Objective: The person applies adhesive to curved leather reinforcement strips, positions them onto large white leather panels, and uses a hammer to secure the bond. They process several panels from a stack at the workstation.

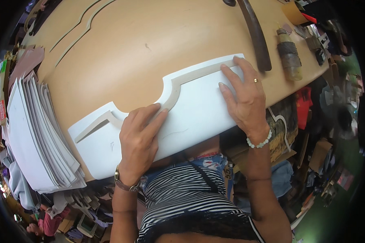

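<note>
Hands (138, 131) (246, 96) loosely spread, touching grey strip (202, 73) on white sheet (198, 107); tan table (142, 52), cluttered room (326, 210).

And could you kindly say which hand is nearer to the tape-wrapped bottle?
Right: the right hand lies on the white panel, left of the bottle; the left hand is farther left and closer to the body.

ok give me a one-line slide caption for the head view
Left hand and right hand touch a beige strip lying along a notched white panel.
</note>
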A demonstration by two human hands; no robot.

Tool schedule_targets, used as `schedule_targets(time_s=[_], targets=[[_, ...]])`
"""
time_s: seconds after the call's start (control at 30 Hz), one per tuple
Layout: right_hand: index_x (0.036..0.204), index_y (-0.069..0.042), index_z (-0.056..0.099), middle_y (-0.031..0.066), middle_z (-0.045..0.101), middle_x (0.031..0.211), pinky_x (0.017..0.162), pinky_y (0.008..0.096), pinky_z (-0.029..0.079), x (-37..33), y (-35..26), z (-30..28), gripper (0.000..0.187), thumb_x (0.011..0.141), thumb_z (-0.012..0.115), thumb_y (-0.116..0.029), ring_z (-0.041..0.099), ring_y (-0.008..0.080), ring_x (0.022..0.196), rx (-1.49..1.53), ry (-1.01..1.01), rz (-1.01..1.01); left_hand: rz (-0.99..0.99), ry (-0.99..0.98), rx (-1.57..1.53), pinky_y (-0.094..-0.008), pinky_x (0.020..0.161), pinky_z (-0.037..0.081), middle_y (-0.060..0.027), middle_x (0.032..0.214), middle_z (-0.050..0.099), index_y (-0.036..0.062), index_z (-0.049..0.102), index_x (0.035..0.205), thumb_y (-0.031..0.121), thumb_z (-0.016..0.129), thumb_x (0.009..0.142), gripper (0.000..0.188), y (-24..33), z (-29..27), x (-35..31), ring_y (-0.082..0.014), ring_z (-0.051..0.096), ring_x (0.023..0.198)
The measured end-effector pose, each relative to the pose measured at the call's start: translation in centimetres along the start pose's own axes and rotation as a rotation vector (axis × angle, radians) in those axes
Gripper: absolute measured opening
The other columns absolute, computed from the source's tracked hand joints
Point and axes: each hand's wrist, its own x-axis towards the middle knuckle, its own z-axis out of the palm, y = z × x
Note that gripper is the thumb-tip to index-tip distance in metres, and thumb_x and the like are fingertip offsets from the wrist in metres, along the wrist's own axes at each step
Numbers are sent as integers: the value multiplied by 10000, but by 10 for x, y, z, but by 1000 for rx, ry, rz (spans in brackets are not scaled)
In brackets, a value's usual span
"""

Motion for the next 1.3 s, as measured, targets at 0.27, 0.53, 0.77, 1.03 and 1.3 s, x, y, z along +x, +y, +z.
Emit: schedule_targets(time_s=[0.27,0.53,0.77,1.03,1.3], targets=[[1145,-15,600,212,522,1201,950,458,402,3,-12,1,406,810,651,-240,499,375,1119,-86,-55,-115,44,49,16,-376,745,475,-115,1003,620,18,665,975,-91,575,634,369,-2,3,-2,-295,581,886],[1141,-14,596,196,521,1165,930,459,402,7,-39,7,438,791,661,-269,488,374,1102,-38,-97,-146,5,41,-1,-369,785,486,-121,1022,635,42,685,1007,-93,596,658,385,0,4,-3,-291,593,924],[1115,-37,597,178,526,1087,897,435,425,16,-69,23,437,765,684,-284,514,355,1044,113,-79,-125,13,53,-3,-377,803,483,-114,1045,628,34,680,1003,-69,596,642,384,-2,3,-6,-291,590,922],[1141,-47,598,175,519,1092,874,440,437,8,-80,27,571,694,757,-364,503,349,1038,1,-28,-77,22,135,26,-365,820,488,-104,1061,633,45,684,1016,-54,609,633,402,-12,-3,-19,-269,580,963],[1118,-25,598,178,519,1090,851,444,446,9,-91,24,546,682,775,-302,501,352,1026,13,-12,-111,-356,523,219,-374,682,492,-140,938,620,11,659,992,1,719,703,296,-31,-35,-70,-293,603,812]])
